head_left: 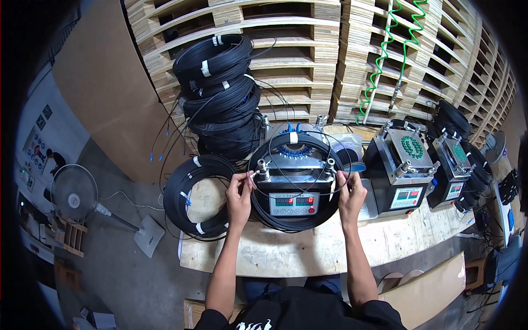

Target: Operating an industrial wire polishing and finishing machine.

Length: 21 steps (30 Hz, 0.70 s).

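A polishing machine with a metal top (294,180) and a lit front panel (294,204) stands in front of me. A coil of black cable (294,224) rings its front and top, tied with a white band. Blue connectors (295,152) sit in a ring on the fixture. My left hand (239,199) is closed, thumb and finger pinching the small lever at the left clamp post (263,170). On the other side, my right hand (352,199) is closed at the lever of the right clamp post (330,167). Cable passes close to both hands and partly hides the fingertips' contact.
Left of the machine lies another cable coil (175,201), with a tall stack of coils (220,104) behind. Two similar machines (393,181) stand at right on the wooden table (258,256). Wooden pallets (286,36) rise behind; a fan (74,195) stands at far left.
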{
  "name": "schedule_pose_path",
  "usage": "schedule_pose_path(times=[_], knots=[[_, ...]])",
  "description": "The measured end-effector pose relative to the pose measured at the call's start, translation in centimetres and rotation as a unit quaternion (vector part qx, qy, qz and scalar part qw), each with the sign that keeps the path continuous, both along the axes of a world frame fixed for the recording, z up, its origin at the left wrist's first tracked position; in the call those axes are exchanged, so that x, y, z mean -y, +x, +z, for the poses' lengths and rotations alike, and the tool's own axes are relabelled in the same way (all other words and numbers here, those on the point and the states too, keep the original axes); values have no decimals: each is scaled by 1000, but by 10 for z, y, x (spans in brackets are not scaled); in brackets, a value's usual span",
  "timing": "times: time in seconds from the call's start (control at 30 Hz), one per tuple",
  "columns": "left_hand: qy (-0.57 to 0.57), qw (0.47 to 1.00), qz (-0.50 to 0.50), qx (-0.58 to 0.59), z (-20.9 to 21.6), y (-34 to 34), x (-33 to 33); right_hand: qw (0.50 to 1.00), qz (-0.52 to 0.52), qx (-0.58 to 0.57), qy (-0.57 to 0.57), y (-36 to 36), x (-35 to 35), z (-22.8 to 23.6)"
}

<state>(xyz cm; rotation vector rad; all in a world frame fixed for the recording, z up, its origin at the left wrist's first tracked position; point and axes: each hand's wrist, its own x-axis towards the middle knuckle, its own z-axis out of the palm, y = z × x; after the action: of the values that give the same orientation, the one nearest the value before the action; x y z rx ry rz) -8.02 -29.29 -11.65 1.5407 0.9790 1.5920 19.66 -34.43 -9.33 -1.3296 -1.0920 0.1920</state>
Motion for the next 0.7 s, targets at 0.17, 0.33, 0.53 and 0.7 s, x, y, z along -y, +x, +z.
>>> schedule_pose_path(times=[0.17,0.33,0.53,0.7], knots=[[-11,1000,-7,-5,4,-3,3,999,-3,-10,-30,-2,2,3],[-13,1000,-13,-24,5,-5,0,999,19,-23,-24,5,-1,-5],[109,981,114,-117,-5,-2,-7,998,-55,31,-25,-14,27,-18],[94,992,78,-14,-8,13,-7,963,-40,222,-145,-43,53,-51]])
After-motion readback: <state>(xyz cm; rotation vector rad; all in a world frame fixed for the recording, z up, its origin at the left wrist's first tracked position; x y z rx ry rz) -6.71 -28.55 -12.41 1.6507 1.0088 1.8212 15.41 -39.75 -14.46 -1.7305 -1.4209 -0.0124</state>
